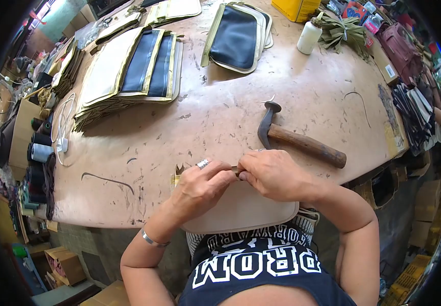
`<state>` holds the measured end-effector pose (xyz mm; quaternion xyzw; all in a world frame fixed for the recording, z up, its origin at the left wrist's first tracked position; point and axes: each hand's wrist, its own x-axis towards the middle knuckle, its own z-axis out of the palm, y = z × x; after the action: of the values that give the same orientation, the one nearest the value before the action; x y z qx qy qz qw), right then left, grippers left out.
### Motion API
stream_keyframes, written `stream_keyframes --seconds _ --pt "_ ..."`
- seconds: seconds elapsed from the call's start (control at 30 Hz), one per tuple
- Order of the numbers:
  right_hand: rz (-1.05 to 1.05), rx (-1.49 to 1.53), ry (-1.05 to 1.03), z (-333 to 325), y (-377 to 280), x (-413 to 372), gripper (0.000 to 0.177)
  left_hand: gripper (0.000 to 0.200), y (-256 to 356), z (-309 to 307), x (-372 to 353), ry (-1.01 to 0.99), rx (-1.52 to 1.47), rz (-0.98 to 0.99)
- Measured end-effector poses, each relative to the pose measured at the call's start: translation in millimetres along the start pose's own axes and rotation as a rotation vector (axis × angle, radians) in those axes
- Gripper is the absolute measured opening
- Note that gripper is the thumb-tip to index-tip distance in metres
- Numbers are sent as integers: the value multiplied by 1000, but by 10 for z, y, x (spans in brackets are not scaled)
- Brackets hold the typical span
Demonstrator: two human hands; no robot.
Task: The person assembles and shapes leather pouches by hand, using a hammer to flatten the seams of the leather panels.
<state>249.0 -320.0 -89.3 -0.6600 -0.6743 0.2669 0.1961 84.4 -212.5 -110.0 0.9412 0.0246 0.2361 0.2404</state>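
At the near edge of the table, my left hand (202,186) and my right hand (276,173) meet with fingertips almost touching. Both pinch a narrow brown fabric strip (236,172) that runs along the top edge of a pale panel (241,209). The panel's rounded lower end hangs over the table's edge toward my lap. My fingers cover most of the strip; a folded bit of it shows left of my left hand. Just beyond my right hand lies a hammer (307,145) with a wooden handle and dark metal head.
Stacked panels with dark blue pockets (128,69) lie at the left back of the table (215,117). More dark panels (236,38) lie at centre back, near a white bottle (309,36) and a yellow container (296,9). A white cable (62,127) trails at left.
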Motion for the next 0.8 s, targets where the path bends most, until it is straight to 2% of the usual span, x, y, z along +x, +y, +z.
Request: stream_keyframes --seconds 0.13,0.3,0.4,0.5,0.6,0.8 --pt "7 80 -62 -53 30 9 15 17 -81 -148 -72 -66 -179 -101" --pt "53 112 -121 -59 52 48 16 19 -118 -170 -160 -38 -104 -72" --pt "-60 149 9 49 33 70 17 18 -110 -156 -164 -26 -103 -76" --pt "-42 129 -26 76 53 111 17 18 -119 -152 -177 -41 -105 -87" --pt "100 160 -169 2 26 173 15 17 -119 -152 -178 -51 -112 -107" --pt "-51 172 -54 130 -15 206 16 17 -130 -115 -194 -23 -126 -123"
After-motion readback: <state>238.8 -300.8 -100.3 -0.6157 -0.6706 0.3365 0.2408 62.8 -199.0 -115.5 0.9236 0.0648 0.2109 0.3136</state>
